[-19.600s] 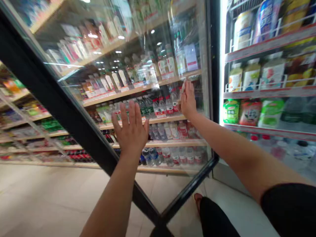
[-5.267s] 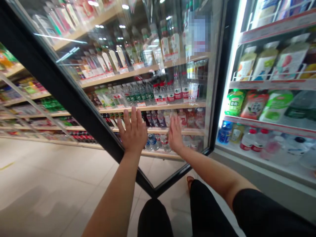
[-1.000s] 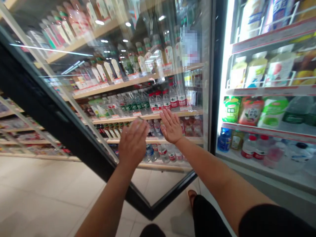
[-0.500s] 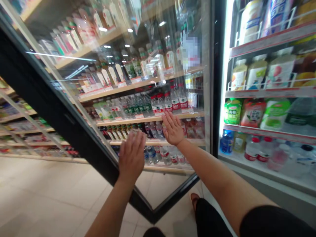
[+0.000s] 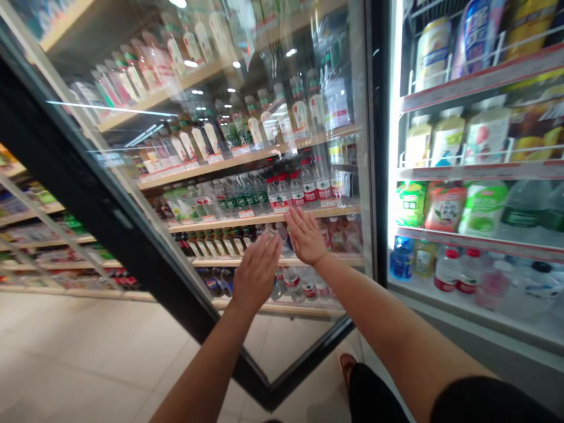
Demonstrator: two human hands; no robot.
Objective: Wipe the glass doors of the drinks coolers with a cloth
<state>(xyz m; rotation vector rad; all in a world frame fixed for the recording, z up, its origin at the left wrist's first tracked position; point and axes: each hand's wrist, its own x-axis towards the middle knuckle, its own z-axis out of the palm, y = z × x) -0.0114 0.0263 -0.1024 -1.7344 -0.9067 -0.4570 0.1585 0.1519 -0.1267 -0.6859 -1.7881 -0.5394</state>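
Note:
A glass cooler door with a black frame [image 5: 145,252] stands swung open in front of me. My right hand [image 5: 307,236] is spread flat at the pane, palm toward the glass, holding nothing. Lower and just to its left is my left hand [image 5: 258,273], slightly blurred, with its fingers stretched out and nothing in it. Whether the left palm touches the glass, I cannot tell. Bottles with red caps [image 5: 297,187] on a shelf show through the pane above my hands.
On the right, the lit cooler [image 5: 467,172] holds bottles, cans and pouches on wire shelves. Wooden store shelves [image 5: 211,222] with rows of bottles stand beyond the door. More shelving [image 5: 48,239] lies at left, above the tiled floor [image 5: 88,352]. My foot [image 5: 347,361] is beside the door's lower edge.
My left hand has moved right and slightly down, closer to my right hand. The right hand stays nearly in place on the door, and the view has shifted slightly.

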